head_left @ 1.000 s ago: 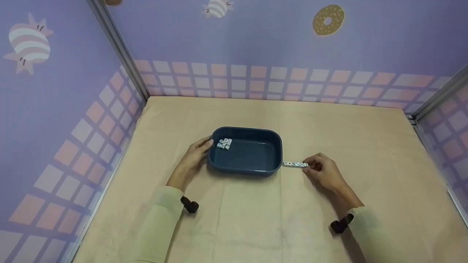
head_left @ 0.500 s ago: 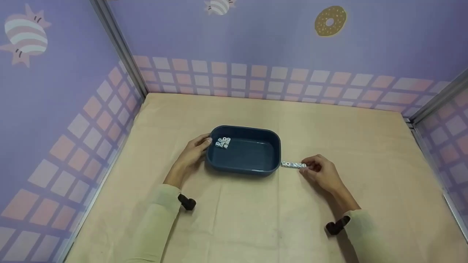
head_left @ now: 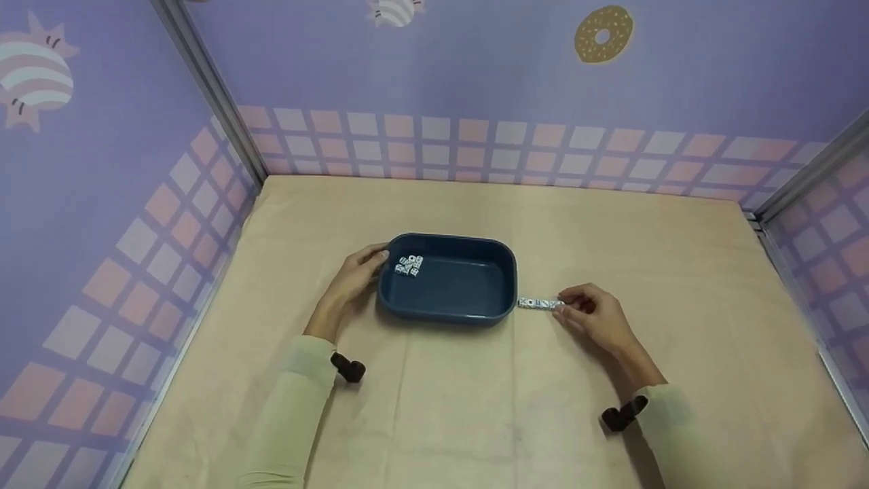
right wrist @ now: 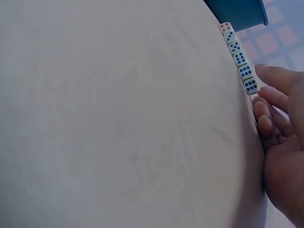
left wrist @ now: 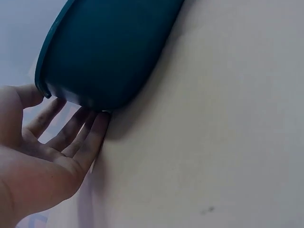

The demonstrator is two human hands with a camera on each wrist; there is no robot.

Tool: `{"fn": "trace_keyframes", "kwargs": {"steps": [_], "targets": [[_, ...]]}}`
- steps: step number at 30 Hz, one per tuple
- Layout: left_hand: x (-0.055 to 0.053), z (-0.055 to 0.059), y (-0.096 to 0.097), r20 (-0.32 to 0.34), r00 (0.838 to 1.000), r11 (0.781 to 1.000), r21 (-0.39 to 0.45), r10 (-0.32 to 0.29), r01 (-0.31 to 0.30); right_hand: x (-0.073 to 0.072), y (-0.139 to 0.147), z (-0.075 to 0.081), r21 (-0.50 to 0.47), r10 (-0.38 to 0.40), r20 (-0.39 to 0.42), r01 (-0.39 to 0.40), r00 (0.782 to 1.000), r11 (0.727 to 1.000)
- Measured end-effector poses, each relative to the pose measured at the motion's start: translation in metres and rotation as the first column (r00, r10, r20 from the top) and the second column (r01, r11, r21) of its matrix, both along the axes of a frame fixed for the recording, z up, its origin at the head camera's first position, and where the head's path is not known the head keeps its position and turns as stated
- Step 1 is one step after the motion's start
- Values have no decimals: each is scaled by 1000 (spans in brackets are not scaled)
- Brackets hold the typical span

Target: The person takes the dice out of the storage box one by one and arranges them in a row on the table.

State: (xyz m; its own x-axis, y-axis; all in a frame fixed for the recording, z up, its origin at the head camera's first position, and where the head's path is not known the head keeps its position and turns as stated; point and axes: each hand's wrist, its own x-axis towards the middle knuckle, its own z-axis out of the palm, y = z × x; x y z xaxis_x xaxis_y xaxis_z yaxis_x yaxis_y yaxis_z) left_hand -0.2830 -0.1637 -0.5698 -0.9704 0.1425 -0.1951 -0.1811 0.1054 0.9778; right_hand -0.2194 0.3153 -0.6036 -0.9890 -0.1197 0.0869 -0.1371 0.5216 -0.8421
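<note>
A deep blue rectangular dish (head_left: pixel 448 316) with rounded corners sits mid-table in the head view. Several white dice (head_left: pixel 409 266) are clustered in its back left corner. My left hand (head_left: pixel 351 278) holds the dish's left end; in the left wrist view the thumb is at the rim (left wrist: pixel 45 57) and the fingers lie against the outer wall. Just right of the dish, a straight row of dice (head_left: pixel 536 303) points towards its wall. With thumb and fingertips, my right hand (head_left: pixel 599 320) pinches the row's right end. Blue and red pips show on the dice (right wrist: pixel 240 59) in the right wrist view.
A beige cloth (head_left: pixel 455 407) covers the table. Purple printed walls (head_left: pixel 468 81) enclose it at the back and both sides, with metal posts (head_left: pixel 210 92) at the corners. A small black camera (head_left: pixel 347 367) is strapped to each wrist.
The head view has shifted slightly. My right fingertips cover a little more of the row's right end; the left hand stays at the dish.
</note>
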Motion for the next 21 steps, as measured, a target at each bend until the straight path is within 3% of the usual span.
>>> {"fn": "trace_keyframes", "kwargs": {"steps": [6,10,15,21], "targets": [[3,-3,-1,39,999,999,43,25,-27,0,-1,2,-35,-11,20,11,1000,999],[3,-6,-1,83,996,992,120,38,-48,-2,-5,9,-39,-50,15,50,999,998],[4,-9,-2,90,994,976,204,54,-71,-9,-32,23,-6,-89,-155,89,984,996],[3,-9,0,90,994,978,193,58,-75,-24,-85,53,-52,-39,-394,20,918,998]]}}
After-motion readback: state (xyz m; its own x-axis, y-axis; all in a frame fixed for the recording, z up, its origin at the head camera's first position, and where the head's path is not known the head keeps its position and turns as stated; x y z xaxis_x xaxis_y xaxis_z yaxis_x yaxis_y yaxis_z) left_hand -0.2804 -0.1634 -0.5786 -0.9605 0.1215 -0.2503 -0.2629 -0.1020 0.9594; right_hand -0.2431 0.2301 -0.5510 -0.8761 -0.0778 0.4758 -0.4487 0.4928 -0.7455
